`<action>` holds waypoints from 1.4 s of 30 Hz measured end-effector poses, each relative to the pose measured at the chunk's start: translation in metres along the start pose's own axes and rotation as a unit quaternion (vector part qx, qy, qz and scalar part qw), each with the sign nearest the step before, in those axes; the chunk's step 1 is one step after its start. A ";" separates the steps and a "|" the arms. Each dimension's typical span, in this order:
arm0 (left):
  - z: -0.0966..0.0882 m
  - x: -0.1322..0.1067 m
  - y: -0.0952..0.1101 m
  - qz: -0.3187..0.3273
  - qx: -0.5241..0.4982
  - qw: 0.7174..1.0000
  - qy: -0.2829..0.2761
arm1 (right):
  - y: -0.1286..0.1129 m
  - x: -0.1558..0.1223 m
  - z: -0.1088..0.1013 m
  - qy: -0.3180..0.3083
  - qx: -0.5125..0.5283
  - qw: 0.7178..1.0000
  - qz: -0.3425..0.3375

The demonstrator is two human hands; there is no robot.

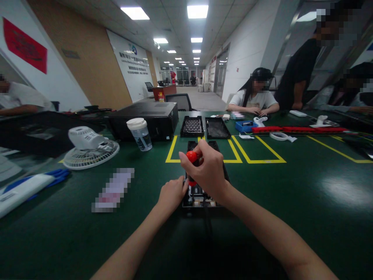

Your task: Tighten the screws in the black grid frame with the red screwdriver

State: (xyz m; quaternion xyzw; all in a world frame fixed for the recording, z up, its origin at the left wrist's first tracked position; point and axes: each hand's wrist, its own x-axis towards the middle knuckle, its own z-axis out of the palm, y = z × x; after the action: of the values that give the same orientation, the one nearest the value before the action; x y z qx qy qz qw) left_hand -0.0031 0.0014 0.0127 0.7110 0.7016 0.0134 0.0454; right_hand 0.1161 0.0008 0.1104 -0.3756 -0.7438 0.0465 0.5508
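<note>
A black case point(145, 116) is set toward the far edge of the bench point(285, 217), fronted by a lidded cup point(140, 134); a fan point(87, 144) is laid to the cup's left, a blue box point(244, 127) well to its right.

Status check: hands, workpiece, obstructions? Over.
Right hand gripping red-and-black handled tool. Left hand at left edge of open black rectangular tray. Right hand hides part of tray.

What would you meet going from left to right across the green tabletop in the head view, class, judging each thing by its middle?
White fan → lidded clear cup → left hand → right hand, gripping a red-ended tool → blue box → white ring.
</note>
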 end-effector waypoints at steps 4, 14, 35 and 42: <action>-0.001 -0.001 0.000 -0.004 -0.005 1.000 -0.009 | 0.003 0.001 0.002 -0.012 0.044 0.999 0.017; -0.001 -0.001 0.000 0.001 -0.001 1.000 -0.002 | 0.005 0.006 0.001 -0.109 0.177 0.978 -0.008; 0.004 0.000 -0.002 0.006 0.009 1.000 0.020 | 0.036 0.016 0.023 -0.341 0.621 0.698 0.106; 0.007 0.001 -0.003 0.006 0.011 1.000 0.027 | 0.040 0.014 0.030 -0.350 0.686 0.628 0.111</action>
State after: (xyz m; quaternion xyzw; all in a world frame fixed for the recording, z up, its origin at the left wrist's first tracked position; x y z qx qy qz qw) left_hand -0.0055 0.0018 0.0058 0.7149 0.6986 0.0251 0.0180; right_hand 0.1090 0.0484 0.0908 0.0755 -0.5867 0.7318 0.3383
